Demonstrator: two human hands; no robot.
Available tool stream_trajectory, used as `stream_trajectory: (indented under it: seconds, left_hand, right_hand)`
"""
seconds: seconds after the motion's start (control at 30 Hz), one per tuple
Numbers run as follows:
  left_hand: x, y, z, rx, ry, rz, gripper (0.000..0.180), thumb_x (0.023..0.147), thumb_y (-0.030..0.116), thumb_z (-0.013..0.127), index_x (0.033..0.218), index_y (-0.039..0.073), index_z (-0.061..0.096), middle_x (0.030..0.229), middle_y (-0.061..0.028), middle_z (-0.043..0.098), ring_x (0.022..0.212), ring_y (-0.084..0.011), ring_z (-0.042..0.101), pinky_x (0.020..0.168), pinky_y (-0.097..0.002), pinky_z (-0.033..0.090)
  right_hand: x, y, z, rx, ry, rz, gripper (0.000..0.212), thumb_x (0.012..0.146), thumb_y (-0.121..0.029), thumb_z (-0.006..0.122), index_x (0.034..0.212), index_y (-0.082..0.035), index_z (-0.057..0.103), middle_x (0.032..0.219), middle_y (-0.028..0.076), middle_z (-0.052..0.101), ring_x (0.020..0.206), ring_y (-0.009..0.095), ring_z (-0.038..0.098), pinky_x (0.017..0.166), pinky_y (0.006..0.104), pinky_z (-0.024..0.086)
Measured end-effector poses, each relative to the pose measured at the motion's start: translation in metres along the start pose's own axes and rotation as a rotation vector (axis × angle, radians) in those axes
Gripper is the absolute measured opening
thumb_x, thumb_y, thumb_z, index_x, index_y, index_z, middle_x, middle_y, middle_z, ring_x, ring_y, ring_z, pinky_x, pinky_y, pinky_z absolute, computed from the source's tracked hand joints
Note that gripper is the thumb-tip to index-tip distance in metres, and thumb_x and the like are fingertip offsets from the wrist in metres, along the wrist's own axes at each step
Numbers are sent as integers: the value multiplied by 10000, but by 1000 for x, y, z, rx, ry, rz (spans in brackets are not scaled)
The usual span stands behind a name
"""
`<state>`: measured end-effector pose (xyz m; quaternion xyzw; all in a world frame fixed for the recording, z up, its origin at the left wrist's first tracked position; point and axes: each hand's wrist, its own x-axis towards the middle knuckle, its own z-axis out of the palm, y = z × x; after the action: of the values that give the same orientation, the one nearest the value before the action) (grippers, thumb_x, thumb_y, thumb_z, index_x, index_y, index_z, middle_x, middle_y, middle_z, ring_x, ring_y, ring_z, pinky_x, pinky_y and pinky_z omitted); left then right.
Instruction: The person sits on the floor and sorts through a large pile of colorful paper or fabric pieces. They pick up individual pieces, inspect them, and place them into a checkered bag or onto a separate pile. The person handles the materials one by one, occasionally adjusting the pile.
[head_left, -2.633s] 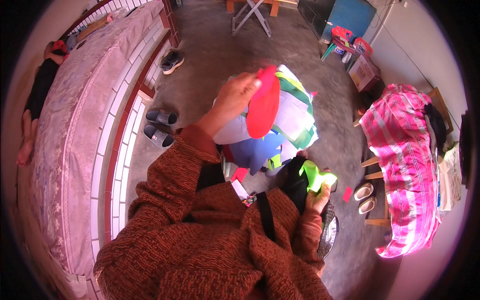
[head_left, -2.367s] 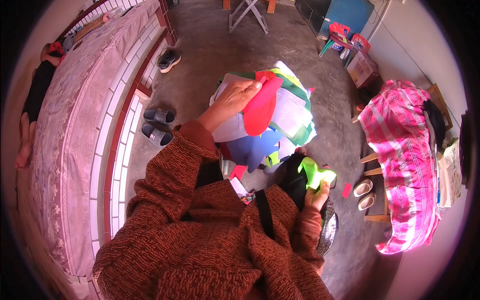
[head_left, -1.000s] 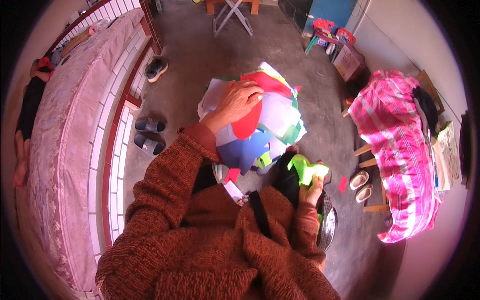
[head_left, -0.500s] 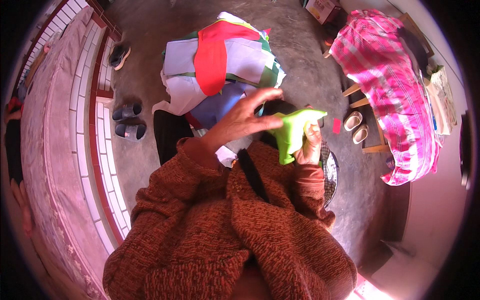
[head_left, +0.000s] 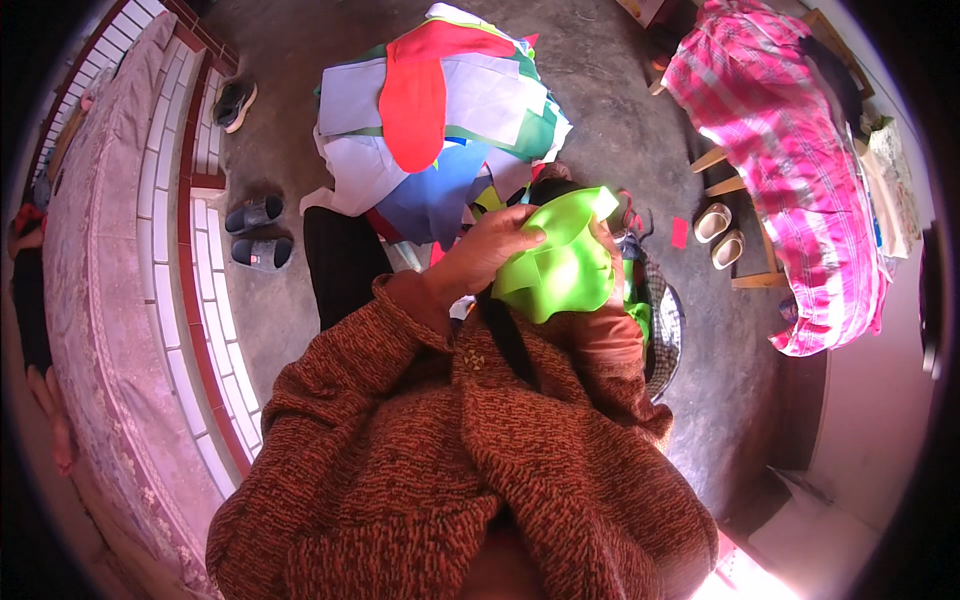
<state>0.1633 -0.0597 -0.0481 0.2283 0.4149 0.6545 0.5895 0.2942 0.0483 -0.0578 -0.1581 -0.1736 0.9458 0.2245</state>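
A bright lime-green cloth piece (head_left: 560,275) is stretched out in front of my chest, its sheet partly folded over. My left hand (head_left: 488,252) pinches its left edge between thumb and fingers. On the other side my right hand (head_left: 606,243) grips the cloth, though most of its fingers are hidden behind the fabric. Just beyond my hands, a heap of coloured cloth pieces (head_left: 430,195) in blue, white and green lies piled up. A long red cloth piece (head_left: 412,115) rests on top of the heap.
Right of my lap sits a checked cloth bag (head_left: 660,340) with green fabric beside it. Further right are pale shoes (head_left: 712,223), a small red scrap (head_left: 679,233), and wooden legs under a pink plaid cloth (head_left: 750,120). Dark slippers (head_left: 262,253) lie at left, beside a covered bed (head_left: 110,260).
My left hand has closed on the green cloth after hovering open beside it. The cloth is now spread wider between both hands. The view has shifted slightly.
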Motion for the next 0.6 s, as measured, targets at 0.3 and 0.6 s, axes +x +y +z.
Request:
stream_trajectory:
  seconds: [0.3,0.6]
  left_hand:
    - [2,-14,-12,-268,134,58,342,925,173,507,1223,8,476,1104,-78,581,998,-154,573,843,-308,475]
    - [-2,-26,-16,398,266,120,567,766,87,692,1266,17,433,1127,-79,566,1011,-149,549,866,-291,446]
  right_hand:
    - [16,14,-39,-31,-61,42,644,910,-474,495,1351,-20,371,1333,143,465,1207,268,470,1021,411,379]
    - [16,18,-36,-177,-22,-33,464,784,-4,673,1216,-21,505,1131,105,595,1017,228,591,900,371,478]
